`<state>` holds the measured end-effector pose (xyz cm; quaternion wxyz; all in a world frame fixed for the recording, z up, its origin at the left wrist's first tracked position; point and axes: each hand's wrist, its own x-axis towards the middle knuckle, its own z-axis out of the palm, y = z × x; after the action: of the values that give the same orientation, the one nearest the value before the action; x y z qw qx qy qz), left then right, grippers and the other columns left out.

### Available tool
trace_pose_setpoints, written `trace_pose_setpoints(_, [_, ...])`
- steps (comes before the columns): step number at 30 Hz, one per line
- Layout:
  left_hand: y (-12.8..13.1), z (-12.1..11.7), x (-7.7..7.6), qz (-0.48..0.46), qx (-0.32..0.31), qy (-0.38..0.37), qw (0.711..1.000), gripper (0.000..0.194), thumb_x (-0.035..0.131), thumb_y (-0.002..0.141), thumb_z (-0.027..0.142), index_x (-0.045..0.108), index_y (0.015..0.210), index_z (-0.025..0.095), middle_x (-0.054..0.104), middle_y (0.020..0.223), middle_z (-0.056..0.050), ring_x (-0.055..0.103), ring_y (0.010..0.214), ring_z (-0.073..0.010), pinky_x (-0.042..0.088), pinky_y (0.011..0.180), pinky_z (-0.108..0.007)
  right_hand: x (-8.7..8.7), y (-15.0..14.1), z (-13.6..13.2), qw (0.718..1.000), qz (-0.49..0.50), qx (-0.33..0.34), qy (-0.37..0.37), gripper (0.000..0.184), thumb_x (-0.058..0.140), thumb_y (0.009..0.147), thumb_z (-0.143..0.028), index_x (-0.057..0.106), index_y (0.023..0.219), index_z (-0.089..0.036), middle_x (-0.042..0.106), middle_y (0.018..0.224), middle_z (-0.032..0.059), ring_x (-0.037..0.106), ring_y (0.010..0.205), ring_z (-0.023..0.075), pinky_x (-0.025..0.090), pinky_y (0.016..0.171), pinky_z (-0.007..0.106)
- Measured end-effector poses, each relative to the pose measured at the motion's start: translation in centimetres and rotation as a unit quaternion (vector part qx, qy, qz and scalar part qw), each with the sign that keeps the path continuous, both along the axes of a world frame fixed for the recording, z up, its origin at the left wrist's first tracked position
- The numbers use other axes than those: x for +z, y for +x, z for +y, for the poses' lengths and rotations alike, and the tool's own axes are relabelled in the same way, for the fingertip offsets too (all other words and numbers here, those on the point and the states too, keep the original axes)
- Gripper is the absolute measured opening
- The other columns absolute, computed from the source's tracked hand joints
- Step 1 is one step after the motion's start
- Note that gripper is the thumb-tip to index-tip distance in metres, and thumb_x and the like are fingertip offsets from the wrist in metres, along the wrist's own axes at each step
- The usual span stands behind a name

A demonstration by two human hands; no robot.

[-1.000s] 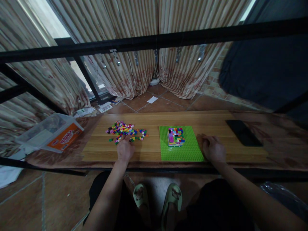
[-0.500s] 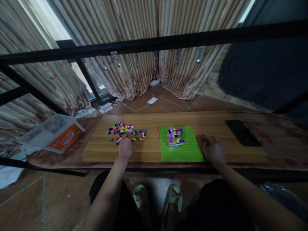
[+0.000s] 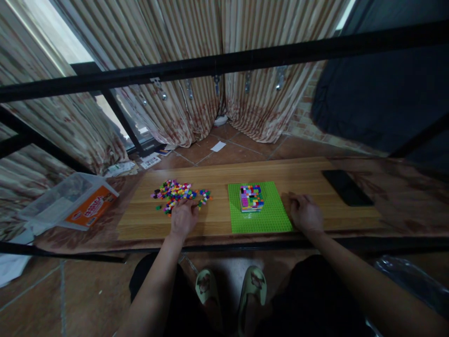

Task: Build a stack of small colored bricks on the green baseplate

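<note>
At the near edge of a heap of small multicoloured building bricks (image 3: 177, 189), my left hand (image 3: 184, 217) reaches down with bent fingers pressed together. Its fingertips meet the bricks, and whatever they pinch is too small to make out. To the right lies a green baseplate (image 3: 259, 222). A low, square block of stacked bricks (image 3: 251, 199) in mixed colours stands on it. Just off the baseplate's right edge, my right hand (image 3: 306, 213) rests on the wooden board with its fingers curled in. Anything inside those fingers is hidden.
The wooden board (image 3: 217, 220) carries a dark flat phone or tablet (image 3: 347, 187) on its right. A clear plastic box (image 3: 70, 199) with an orange label stands beyond the left end. A black metal bar (image 3: 196, 68) crosses in front of curtains.
The whole view has shifted slightly. My left hand stays at the near side of the brick heap, its fingers a little rearranged. My right hand remains beside the baseplate.
</note>
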<state>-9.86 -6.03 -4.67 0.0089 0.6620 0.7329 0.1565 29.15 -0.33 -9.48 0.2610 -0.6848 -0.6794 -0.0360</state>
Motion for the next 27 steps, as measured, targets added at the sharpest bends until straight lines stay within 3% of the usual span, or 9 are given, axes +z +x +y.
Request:
trace_pose_setpoints(6, [1.4,-0.7,0.0,0.008,0.008,0.0,1.0,0.02,0.055,0.085,0.031,0.069,0.095,0.021,0.069,0.103,-0.009,0.06,0.101,-0.0247,0.042,0.096,-0.037,0.0,-0.1,0.0,1.0,-0.006,-0.005,-0.002,0.025,0.044,0.086,-0.02,0.067,0.098,-0.017,0.062,0.091,0.0081,0.053,0.068,0.0163,0.037,0.062,0.028])
trace_pose_setpoints(13, [2.5,-0.6,0.4,0.015,0.021,-0.018,0.999,0.017,0.055,0.083,0.024,0.065,0.095,0.018,0.069,0.101,-0.01,0.06,0.102,-0.026,0.042,0.094,-0.036,0.4,-0.3,-0.1,1.0,0.012,-0.006,-0.009,0.026,0.045,0.087,-0.02,0.068,0.098,-0.017,0.062,0.093,0.0088,0.053,0.071,0.0164,0.036,0.063,0.028])
trace_pose_setpoints(16, [3.2,-0.6,0.8,-0.047,0.039,-0.008,0.998,0.021,0.053,0.084,0.023,0.061,0.103,0.018,0.069,0.095,-0.009,0.064,0.096,-0.0245,0.046,0.087,-0.034,0.4,-0.3,-0.1,1.0,0.006,-0.008,-0.006,0.025,0.045,0.087,-0.02,0.067,0.097,-0.016,0.062,0.092,0.0089,0.051,0.069,0.0157,0.035,0.062,0.027])
trace_pose_setpoints(19, [4.2,-0.7,0.8,-0.18,0.06,0.017,0.982,0.023,0.055,0.082,0.023,0.06,0.104,0.019,0.069,0.093,-0.007,0.066,0.085,-0.0218,0.049,0.077,-0.032,0.2,-0.2,0.0,1.0,-0.001,-0.011,-0.002,0.024,0.045,0.086,-0.021,0.067,0.095,-0.017,0.061,0.091,0.0086,0.051,0.067,0.0157,0.035,0.061,0.028])
trace_pose_setpoints(21, [5.0,-0.8,0.7,-0.32,0.057,0.05,0.944,0.023,0.059,0.077,0.023,0.06,0.1,0.019,0.068,0.096,-0.007,0.065,0.083,-0.02,0.05,0.069,-0.03,0.2,-0.1,0.0,1.0,-0.004,-0.006,0.001,0.024,0.044,0.087,-0.021,0.067,0.094,-0.018,0.062,0.09,0.0085,0.052,0.068,0.0164,0.036,0.062,0.028])
trace_pose_setpoints(24, [6.3,-0.9,0.7,-0.546,0.056,0.046,0.834,0.031,0.066,0.07,0.028,0.063,0.099,0.017,0.067,0.093,-0.006,0.062,0.071,-0.0146,0.046,0.055,-0.023,0.1,-0.1,0.1,1.0,-0.005,-0.001,0.002,0.024,0.043,0.087,-0.022,0.066,0.093,-0.019,0.062,0.089,0.0087,0.053,0.071,0.0177,0.038,0.064,0.028])
trace_pose_setpoints(27, [7.4,-1.3,1.1,-0.674,0.08,0.002,0.734,0.036,0.073,0.063,0.03,0.065,0.094,0.014,0.064,0.079,-0.001,0.055,0.056,-0.0073,0.041,0.05,-0.019,0.2,-0.1,0.1,1.0,-0.002,-0.005,-0.003,0.024,0.043,0.087,-0.022,0.066,0.093,-0.019,0.063,0.091,0.0092,0.054,0.071,0.0184,0.038,0.063,0.029])
